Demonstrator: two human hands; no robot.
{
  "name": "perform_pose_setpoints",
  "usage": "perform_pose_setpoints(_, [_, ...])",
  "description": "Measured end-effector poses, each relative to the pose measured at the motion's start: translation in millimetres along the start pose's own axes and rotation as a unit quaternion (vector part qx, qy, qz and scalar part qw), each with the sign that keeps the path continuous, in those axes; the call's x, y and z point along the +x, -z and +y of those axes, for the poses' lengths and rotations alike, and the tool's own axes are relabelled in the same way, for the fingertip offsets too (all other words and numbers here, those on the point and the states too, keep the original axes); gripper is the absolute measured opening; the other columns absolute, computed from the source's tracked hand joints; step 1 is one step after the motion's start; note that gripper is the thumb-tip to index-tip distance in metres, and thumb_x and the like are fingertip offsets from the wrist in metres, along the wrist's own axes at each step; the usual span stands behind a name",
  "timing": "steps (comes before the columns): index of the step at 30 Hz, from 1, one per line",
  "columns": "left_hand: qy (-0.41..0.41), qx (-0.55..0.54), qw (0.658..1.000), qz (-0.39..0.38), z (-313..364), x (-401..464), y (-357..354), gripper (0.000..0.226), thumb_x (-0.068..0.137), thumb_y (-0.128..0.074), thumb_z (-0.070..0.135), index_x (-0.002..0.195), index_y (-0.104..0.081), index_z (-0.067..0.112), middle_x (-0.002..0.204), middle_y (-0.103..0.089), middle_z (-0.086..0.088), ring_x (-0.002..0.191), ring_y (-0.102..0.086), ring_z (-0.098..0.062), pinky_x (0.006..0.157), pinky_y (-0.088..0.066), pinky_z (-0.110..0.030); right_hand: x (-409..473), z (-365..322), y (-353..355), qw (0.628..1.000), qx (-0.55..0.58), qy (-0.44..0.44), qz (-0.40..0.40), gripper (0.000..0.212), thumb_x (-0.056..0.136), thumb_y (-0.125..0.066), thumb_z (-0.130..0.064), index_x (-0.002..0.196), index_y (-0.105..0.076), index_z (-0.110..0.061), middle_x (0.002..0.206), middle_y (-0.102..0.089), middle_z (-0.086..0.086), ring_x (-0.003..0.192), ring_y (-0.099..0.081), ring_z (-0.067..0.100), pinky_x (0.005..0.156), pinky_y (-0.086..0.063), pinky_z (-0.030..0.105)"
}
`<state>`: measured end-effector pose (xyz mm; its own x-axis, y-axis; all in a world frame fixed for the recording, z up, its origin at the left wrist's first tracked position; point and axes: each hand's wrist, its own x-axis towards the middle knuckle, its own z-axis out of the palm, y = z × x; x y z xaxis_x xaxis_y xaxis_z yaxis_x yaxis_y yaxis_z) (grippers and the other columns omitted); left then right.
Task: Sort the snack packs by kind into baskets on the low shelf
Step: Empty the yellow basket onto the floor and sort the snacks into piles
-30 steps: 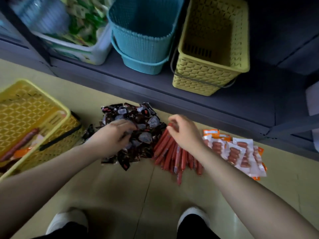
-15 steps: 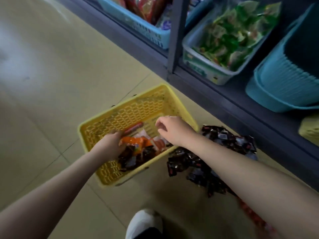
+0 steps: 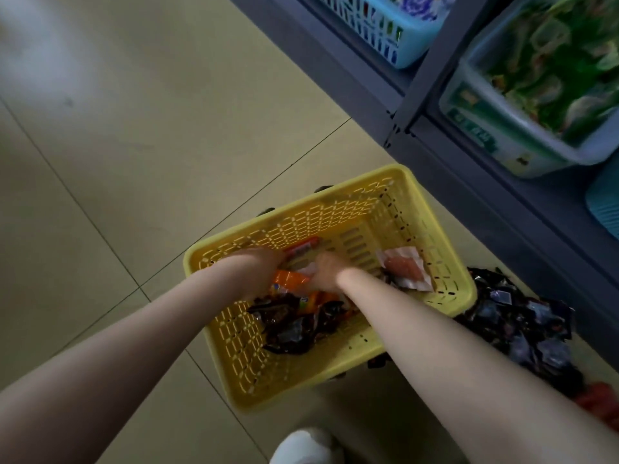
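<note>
A yellow basket (image 3: 445, 296) stands on the floor in front of me with both hands inside it. It holds orange packs (image 3: 290, 279), dark wrapped packs (image 3: 294, 324), a white and orange sausage pack (image 3: 405, 269) and a red sausage stick (image 3: 303, 248). My left hand (image 3: 259, 262) reaches the end of the red stick, and its fingers seem to close on it. My right hand (image 3: 326, 271) is curled down over the packs in the middle, with its fingertips hidden. A pile of dark packs (image 3: 522, 324) lies on the floor to the basket's right.
The low grey shelf (image 3: 469, 182) runs along the right. On it stand a blue basket (image 3: 385, 28), a clear tub of green packs (image 3: 522, 149) and a teal basket (image 3: 604, 204). Red sausages (image 3: 599, 400) lie at the lower right. My white shoe (image 3: 301, 447) is below.
My view swung left from the sorted piles to the yellow floor basket. Both hands left the piles and went down into the basket among the packs.
</note>
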<state>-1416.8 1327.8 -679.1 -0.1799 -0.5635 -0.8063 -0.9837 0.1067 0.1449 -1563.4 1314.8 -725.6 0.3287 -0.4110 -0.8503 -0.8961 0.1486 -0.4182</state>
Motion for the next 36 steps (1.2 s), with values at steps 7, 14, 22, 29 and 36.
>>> perform_pose_setpoints(7, [-0.009,-0.010,0.994,-0.109,16,-15,-12,0.045,0.091,-0.052,0.037,0.133,-0.045,0.024,0.120,-0.056,-0.002,0.103,-0.056,-0.020,0.087,-0.047,-0.030,-22,1,21,0.999,-0.014,0.000,0.050,0.060,0.077,-0.074,-0.029,0.128,-0.046,-0.015,0.132,-0.050,0.003,0.110,-0.052,0.022,0.081,-0.045,0.027])
perform_pose_setpoints(14, [0.063,-0.008,0.989,-0.133,58,-7,-50,0.091,0.081,-0.052,0.062,0.146,0.007,0.038,0.155,-0.003,-0.009,0.134,-0.026,-0.040,0.105,-0.036,-0.048,-87,30,63,0.973,0.066,0.043,0.216,0.071,0.072,-0.073,-0.024,0.130,-0.031,-0.021,0.119,-0.058,-0.007,0.094,-0.063,0.021,0.075,-0.057,0.041])
perform_pose_setpoints(22, [-0.067,0.178,0.980,-0.057,65,3,-53,0.097,0.082,-0.066,0.020,0.147,0.005,0.028,0.151,-0.010,-0.016,0.134,-0.026,-0.039,0.099,-0.040,-0.048,-135,35,61,0.926,0.103,0.103,0.349,0.050,0.076,-0.070,-0.021,0.113,-0.036,-0.022,0.099,-0.056,0.001,0.083,-0.060,0.023,0.070,-0.053,0.040])
perform_pose_setpoints(29, [-0.042,0.143,0.988,0.036,65,5,-69,0.083,0.081,-0.058,0.047,0.143,-0.004,0.041,0.140,-0.029,-0.009,0.113,-0.050,-0.033,0.082,-0.046,-0.040,-166,59,49,0.858,0.322,0.115,0.384,0.045,0.071,-0.066,-0.012,0.106,-0.041,-0.026,0.087,-0.058,-0.005,0.075,-0.063,0.022,0.059,-0.056,0.041])
perform_pose_setpoints(36, [0.052,-0.100,0.988,0.105,55,-4,-54,0.033,0.094,-0.044,0.031,0.125,-0.052,0.024,0.113,-0.053,-0.003,0.089,-0.057,-0.016,0.069,-0.048,-0.026,-201,102,37,0.732,0.537,0.112,0.405,0.032,0.080,-0.059,-0.001,0.097,-0.044,-0.024,0.093,-0.060,0.004,0.063,-0.061,0.009,0.046,-0.047,0.021])
